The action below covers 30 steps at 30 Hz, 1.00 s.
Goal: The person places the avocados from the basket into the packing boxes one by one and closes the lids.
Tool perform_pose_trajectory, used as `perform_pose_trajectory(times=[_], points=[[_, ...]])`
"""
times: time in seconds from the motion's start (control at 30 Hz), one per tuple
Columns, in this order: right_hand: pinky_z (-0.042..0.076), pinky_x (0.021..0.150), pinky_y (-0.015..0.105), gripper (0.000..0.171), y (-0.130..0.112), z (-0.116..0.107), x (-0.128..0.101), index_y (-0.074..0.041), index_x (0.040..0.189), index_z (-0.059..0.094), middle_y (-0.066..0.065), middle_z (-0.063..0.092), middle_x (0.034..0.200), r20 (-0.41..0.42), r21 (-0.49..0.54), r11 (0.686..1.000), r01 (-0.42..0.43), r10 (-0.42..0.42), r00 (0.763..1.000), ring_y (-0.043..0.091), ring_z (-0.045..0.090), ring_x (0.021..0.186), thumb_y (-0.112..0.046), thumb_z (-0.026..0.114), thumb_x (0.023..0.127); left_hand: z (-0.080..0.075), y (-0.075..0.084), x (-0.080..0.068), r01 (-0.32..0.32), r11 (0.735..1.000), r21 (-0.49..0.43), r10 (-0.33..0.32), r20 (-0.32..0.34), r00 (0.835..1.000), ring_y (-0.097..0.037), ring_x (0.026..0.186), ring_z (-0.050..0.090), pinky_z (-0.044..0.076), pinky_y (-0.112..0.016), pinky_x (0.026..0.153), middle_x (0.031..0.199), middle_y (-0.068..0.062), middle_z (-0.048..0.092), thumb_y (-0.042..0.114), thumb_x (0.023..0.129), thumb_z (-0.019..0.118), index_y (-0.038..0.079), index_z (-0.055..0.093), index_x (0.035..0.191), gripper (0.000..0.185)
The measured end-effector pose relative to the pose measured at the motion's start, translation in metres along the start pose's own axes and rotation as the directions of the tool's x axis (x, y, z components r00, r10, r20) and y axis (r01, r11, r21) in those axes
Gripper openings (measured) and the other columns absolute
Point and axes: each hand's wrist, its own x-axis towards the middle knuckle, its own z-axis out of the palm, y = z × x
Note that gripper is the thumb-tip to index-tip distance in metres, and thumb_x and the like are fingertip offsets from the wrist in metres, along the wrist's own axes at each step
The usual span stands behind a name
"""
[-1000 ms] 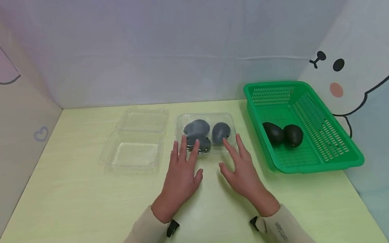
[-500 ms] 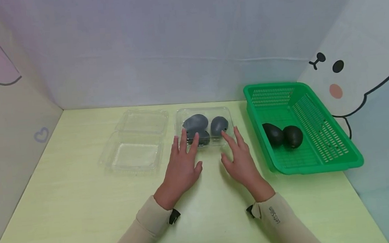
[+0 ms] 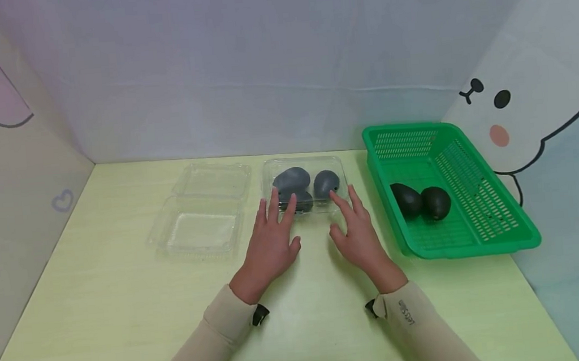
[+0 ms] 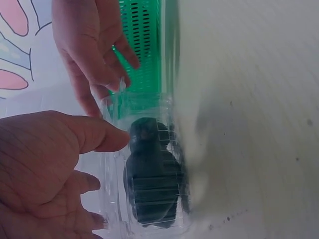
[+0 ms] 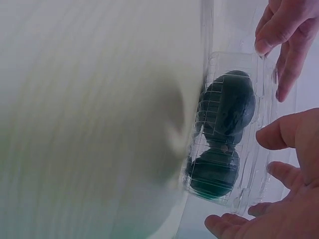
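- The closed clear box (image 3: 304, 186) with dark avocados (image 3: 292, 180) inside sits near the table's (image 3: 127, 318) far edge, about midway along it.
- Your left hand (image 3: 270, 244) lies flat with straight, spread fingers, the tips touching the box's near left corner; it grips nothing.
- Your right hand (image 3: 357, 234) also has its fingers straight and spread, the tips at the box's near right corner, gripping nothing.
- In the left wrist view the thumb (image 4: 94, 134) touches the box's lid just over an avocado (image 4: 149, 174).
- In the right wrist view the box (image 5: 224, 149) shows avocados pressed against its ribbed wall.
- An open, empty clear box (image 3: 202, 213) lies just left of the closed one, lid folded back towards the far edge.
- A green basket (image 3: 477, 233) stands by the right edge, holding two avocados (image 3: 421, 199) side by side.
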Motion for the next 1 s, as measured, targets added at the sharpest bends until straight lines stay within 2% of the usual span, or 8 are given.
perform_pose_trajectory(times=[0.13,0.23,0.37,0.47,0.6,0.7,0.87,1.0], points=[[0.036,0.108,0.069,0.071,0.000,-0.002,0.001,-0.015,0.160,0.040,0.019,0.008,0.171,0.022,0.003,1.000,-0.018,0.018,1.000,0.049,0.024,0.149,-0.007,0.067,0.095,-0.005,0.000,0.000,0.026,0.999,-0.044,-0.025,0.025,0.999,-0.055,0.148,0.020,0.026,-0.059,0.119,0.166,-0.030,0.017,0.028,0.094,0.074,0.006,0.033,0.162,0.082],[0.036,0.109,0.068,0.073,-0.003,-0.007,0.002,-0.015,0.162,0.037,0.021,0.011,0.170,0.034,0.004,0.999,-0.035,0.035,0.999,0.048,0.024,0.150,-0.009,0.067,0.095,-0.015,-0.002,-0.001,0.044,0.995,-0.091,-0.042,0.025,0.999,-0.054,0.150,0.015,0.024,-0.062,0.119,0.165,-0.031,0.018,0.030,0.095,0.072,0.004,0.032,0.161,0.081],[0.034,0.111,0.068,0.076,-0.006,-0.019,0.000,-0.012,0.163,0.032,0.024,0.017,0.168,0.036,0.040,0.999,-0.029,0.028,0.999,0.044,0.022,0.152,-0.008,0.066,0.096,-0.038,-0.009,-0.002,0.082,0.987,-0.141,-0.079,0.027,0.996,-0.050,0.153,0.007,0.014,-0.060,0.122,0.165,-0.031,0.017,0.031,0.097,0.071,0.004,0.029,0.162,0.082],[0.034,0.111,0.065,0.076,-0.009,-0.034,-0.002,-0.010,0.163,0.030,0.022,0.024,0.166,0.021,0.081,0.997,0.006,-0.008,1.000,0.040,0.023,0.152,-0.005,0.065,0.096,-0.059,-0.023,-0.005,0.133,0.977,-0.167,-0.129,0.036,0.991,-0.046,0.155,0.000,0.007,-0.057,0.124,0.167,-0.030,0.013,0.032,0.099,0.068,0.003,0.026,0.163,0.082],[0.043,0.105,0.062,0.072,-0.018,-0.062,-0.004,-0.009,0.162,0.033,0.019,0.037,0.159,-0.033,0.105,0.993,0.055,-0.052,0.998,0.039,0.040,0.139,-0.003,0.064,0.098,-0.089,-0.052,-0.012,0.212,0.956,-0.205,-0.208,0.037,0.977,-0.048,0.154,-0.003,0.007,-0.062,0.122,0.167,-0.030,0.011,0.031,0.101,0.064,0.002,0.023,0.164,0.079],[0.047,0.099,0.061,0.070,-0.020,-0.085,-0.002,-0.011,0.163,0.032,0.021,0.040,0.155,-0.050,0.081,0.996,0.048,-0.044,0.998,0.040,0.046,0.129,-0.006,0.063,0.100,-0.108,-0.079,-0.019,0.262,0.938,-0.225,-0.259,0.043,0.965,-0.053,0.152,-0.003,0.010,-0.069,0.118,0.165,-0.034,0.012,0.028,0.102,0.062,-0.001,0.021,0.163,0.078],[0.042,0.098,0.066,0.071,-0.008,-0.121,0.009,-0.014,0.166,0.023,0.027,0.030,0.160,0.008,-0.020,1.000,-0.009,0.010,1.000,0.048,0.039,0.137,-0.016,0.059,0.104,-0.127,-0.130,-0.027,0.358,0.915,-0.188,-0.339,0.123,0.933,-0.061,0.147,0.007,0.015,-0.073,0.114,0.158,-0.043,0.016,0.027,0.104,0.056,-0.013,0.017,0.158,0.078],[0.034,0.103,0.072,0.072,0.008,-0.143,0.021,-0.010,0.165,0.022,0.031,0.027,0.159,0.053,-0.105,0.994,-0.040,0.045,0.998,0.052,0.031,0.142,-0.018,0.059,0.104,-0.138,-0.168,-0.032,0.426,0.894,-0.137,-0.386,0.244,0.890,-0.064,0.141,0.019,0.022,-0.072,0.111,0.154,-0.046,0.020,0.030,0.108,0.047,-0.021,0.013,0.154,0.077]])
